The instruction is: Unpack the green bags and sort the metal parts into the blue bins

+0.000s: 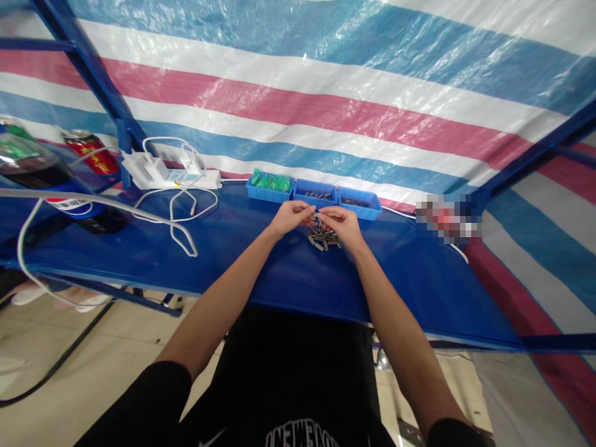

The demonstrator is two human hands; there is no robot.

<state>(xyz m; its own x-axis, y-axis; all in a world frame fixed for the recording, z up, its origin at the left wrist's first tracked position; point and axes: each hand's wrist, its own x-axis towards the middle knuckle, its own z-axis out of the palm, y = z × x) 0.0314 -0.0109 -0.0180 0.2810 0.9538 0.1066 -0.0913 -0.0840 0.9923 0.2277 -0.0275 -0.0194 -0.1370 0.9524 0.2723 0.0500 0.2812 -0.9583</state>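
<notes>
Fingertips of left hand (294,217) and right hand (342,225) pinch one small greyish piece (317,215) at mid-frame, details too small to read. Pile of metal pieces (322,239) just below, partly covered by right hand. Blue bins (270,195), three abreast, beyond. Left of frame: power strip (212,180), red can (97,160), dark bottle (44,176), white cable (93,195) crossing before bottle.

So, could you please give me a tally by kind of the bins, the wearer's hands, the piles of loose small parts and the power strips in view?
Blue bins: 3
Hands: 2 (left hand, right hand)
Pile of small parts: 1
White power strip: 1
Total: 7
</notes>
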